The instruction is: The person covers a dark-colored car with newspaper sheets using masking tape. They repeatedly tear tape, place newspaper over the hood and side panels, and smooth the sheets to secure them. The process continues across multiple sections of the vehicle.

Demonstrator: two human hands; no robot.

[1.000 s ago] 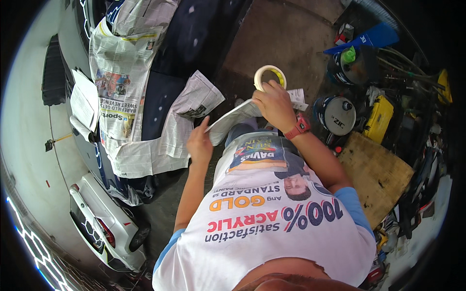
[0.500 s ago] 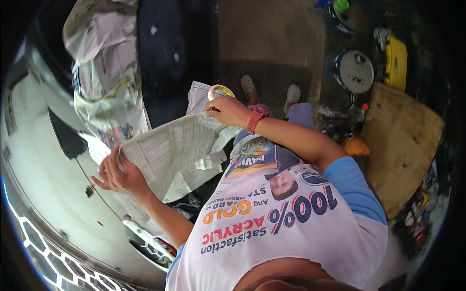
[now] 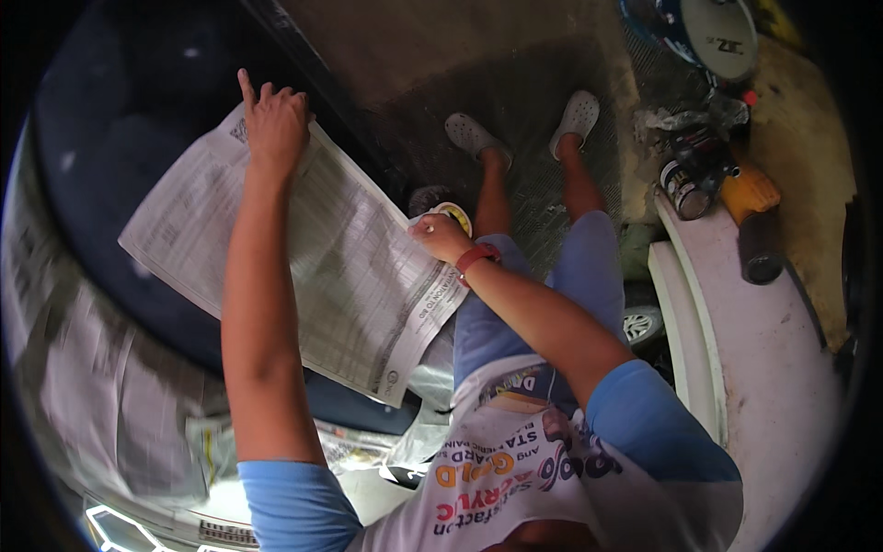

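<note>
A large newspaper sheet spreads between my hands over a dark, glossy car panel. At its far edge my left hand grips the paper, index finger stretched out past the edge and the other fingers bent; the thumb is hidden. Closer to my legs, my right hand is closed at the sheet's right edge and holds a roll of masking tape, pale with a yellow inside. A red watch sits on that wrist.
Crumpled masking paper and plastic cover the car at the left. To the right lie a curved white panel, a can, a dark spray gun-like tool and brown cardboard. A round-lidded bucket stands at far right.
My left hand has swung from the near left to the far side, carrying the sheet's edge over the dark panel. My right hand keeps the tape roll. The view has turned and shifted.
</note>
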